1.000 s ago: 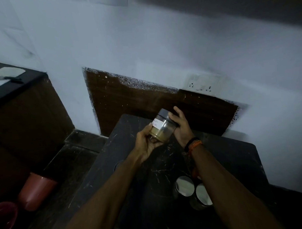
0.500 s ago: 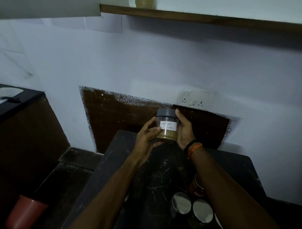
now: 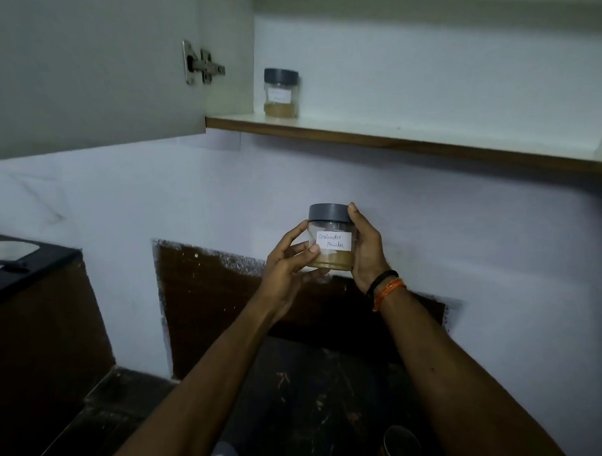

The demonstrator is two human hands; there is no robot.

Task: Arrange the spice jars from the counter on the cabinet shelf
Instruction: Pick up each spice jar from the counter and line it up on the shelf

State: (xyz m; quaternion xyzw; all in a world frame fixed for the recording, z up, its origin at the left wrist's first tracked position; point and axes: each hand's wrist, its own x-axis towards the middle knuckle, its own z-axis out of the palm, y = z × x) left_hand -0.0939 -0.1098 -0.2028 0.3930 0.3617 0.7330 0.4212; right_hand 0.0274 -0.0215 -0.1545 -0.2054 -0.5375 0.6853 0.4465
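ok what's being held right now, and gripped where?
A coriander powder jar, upright, in both hands. The left hand holds its left side and lower body; the right hand wraps its right side, a fingertip at the grey lid.

Overall light: dimness is hanging over the whole scene, with a cool bluish cast lying on the wall [image 3: 463,222].
Brightest area: the cabinet shelf [image 3: 391,131] above the hands is catching the most light.
Darkest area: the counter [image 3: 298,398] below the hands is sinking into near-black.
Sharpness: the handwritten label on the jar [image 3: 331,242] between the hands is reading clearly; the label of the shelf jar [image 3: 281,93] is blurring.
Distortion: the shelf edge is slanting under wide-angle stretch.
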